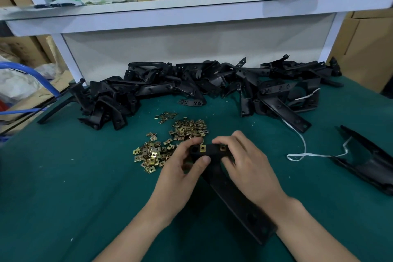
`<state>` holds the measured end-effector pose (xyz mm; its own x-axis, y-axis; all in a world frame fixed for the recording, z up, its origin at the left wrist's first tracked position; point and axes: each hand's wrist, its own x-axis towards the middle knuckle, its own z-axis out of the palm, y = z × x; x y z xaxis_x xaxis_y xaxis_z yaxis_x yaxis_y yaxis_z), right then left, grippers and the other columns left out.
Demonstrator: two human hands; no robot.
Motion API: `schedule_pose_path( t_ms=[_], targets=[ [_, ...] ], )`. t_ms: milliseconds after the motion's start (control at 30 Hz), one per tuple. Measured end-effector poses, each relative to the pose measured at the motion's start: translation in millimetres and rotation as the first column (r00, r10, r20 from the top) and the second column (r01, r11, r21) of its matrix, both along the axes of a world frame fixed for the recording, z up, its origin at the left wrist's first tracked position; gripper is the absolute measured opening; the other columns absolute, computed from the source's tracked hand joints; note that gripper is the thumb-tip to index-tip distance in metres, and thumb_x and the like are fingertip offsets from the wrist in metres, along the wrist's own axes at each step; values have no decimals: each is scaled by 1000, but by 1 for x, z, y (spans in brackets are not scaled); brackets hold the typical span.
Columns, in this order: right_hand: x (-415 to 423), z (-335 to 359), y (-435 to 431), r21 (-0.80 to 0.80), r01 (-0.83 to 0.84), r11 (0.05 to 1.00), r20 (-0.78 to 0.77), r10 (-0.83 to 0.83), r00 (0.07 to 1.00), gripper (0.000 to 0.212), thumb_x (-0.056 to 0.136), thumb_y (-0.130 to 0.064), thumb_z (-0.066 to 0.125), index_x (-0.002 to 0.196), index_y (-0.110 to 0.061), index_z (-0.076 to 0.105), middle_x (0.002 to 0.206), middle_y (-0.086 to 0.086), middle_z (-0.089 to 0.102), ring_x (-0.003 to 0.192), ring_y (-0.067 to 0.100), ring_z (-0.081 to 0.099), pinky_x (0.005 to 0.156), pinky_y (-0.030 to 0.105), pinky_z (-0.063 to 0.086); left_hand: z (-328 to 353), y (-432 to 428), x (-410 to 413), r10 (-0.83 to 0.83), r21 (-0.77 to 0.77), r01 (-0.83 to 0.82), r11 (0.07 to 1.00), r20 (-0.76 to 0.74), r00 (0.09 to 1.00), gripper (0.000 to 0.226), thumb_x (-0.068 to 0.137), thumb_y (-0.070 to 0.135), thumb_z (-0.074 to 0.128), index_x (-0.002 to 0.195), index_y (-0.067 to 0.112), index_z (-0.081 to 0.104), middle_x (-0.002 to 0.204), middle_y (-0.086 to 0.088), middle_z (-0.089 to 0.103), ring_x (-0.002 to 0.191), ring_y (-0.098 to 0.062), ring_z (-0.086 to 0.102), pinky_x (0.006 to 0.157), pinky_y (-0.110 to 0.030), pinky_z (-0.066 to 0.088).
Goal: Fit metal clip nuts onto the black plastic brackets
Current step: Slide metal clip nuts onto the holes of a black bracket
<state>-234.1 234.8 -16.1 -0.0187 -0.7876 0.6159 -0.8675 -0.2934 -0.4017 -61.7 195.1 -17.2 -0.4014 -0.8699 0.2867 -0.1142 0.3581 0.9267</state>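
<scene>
Bracket (231, 195) lay on tabletop (85, 176), long axis 11 to 5 o'clock, head end far. Left grip (180, 168) and right grip (244, 161) both clamped on head. Seated clip nuts (202, 148) there; loose pile (153, 153) at 10 o'clock, nearer left grip.

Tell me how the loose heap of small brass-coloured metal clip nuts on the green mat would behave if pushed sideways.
The brass-coloured clip nuts would probably spread apart rather than move together, since they lie loose. Flat and squarish, they should slide or flip, not roll. The green mat looks cloth-like, so it may drag on them.
</scene>
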Motion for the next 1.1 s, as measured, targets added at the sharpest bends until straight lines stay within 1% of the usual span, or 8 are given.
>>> schedule_pose_path(
  t_ms=[167, 267, 333, 500, 733, 867, 967, 1100],
  targets=[
    [-2, 3, 3, 142, -111, 984, 65, 102, 993, 46, 94, -24, 58, 136, -33, 40, 111, -21, 38, 97, 6, 51, 79, 14, 38, -1, -9, 8, 121, -187, -112, 976, 37, 992, 33, 94, 23, 65, 107, 51, 53, 100, 22, 67, 91, -8, 61, 75, -10, 46],
    [1, 6, 6, 152, -153, 976, 137, 132, 982, 43, 93, -53, 49, 133, -42, 37, 116, -26, 38, 104, 5, 52, 86, 17, 42, 1, -8, 11, 167, -356, -134, 925, 61, 984, 32, 97, 25, 61, 114, 49, 47, 104, 25, 62, 96, -2, 59, 79, -6, 41],
    [4, 10, 8, 95, -144, 985, 184, 125, 975, 35, 96, -57, 48, 127, -42, 43, 113, -25, 43, 103, 7, 54, 85, 25, 46, 3, -6, 11, 181, -423, -140, 895, 57, 982, 29, 97, 32, 57, 118, 48, 44, 108, 27, 59, 100, 0, 58, 81, -5, 40],
    [10, 14, 10, -23, -122, 992, 216, 124, 969, 18, 101, -35, 52, 119, -36, 48, 105, -22, 45, 96, 8, 54, 79, 23, 45, 6, 0, 11, 178, -454, -134, 881, 57, 982, 31, 96, 43, 55, 123, 53, 42, 117, 29, 56, 111, 2, 56, 90, -4, 37],
    [14, 12, 10, -92, -141, 986, 218, 158, 963, 35, 92, -5, 55, 120, -26, 50, 107, -19, 42, 98, -2, 53, 77, 6, 41, 7, 3, 11, 205, -489, -146, 860, 68, 977, 26, 94, 44, 56, 118, 46, 44, 111, 23, 59, 103, 5, 57, 85, -4, 39],
    [15, 9, 10, -99, -172, 980, 249, 192, 949, 45, 91, 9, 57, 120, -23, 50, 111, -18, 42, 100, -12, 54, 74, 9, 46, 6, 3, 10, 228, -483, -169, 859, 65, 972, 26, 92, 42, 55, 116, 46, 45, 108, 23, 61, 102, 5, 58, 83, -5, 39],
    [16, 7, 8, -93, -162, 982, 254, 180, 950, 49, 90, 11, 57, 120, -26, 49, 112, -20, 41, 99, -19, 54, 69, 18, 48, 5, 2, 10, 239, -489, -178, 854, 64, 969, 25, 91, 41, 56, 113, 50, 45, 108, 23, 61, 100, 4, 58, 83, -5, 39],
    [17, 5, 7, -104, -126, 987, 239, 148, 960, 42, 91, 3, 57, 120, -28, 50, 115, -22, 40, 99, -20, 54, 68, 12, 47, 4, 1, 10, 242, -475, -186, 860, 60, 968, 29, 92, 41, 57, 113, 56, 44, 107, 26, 60, 100, 3, 59, 81, -5, 40]
  ],
)
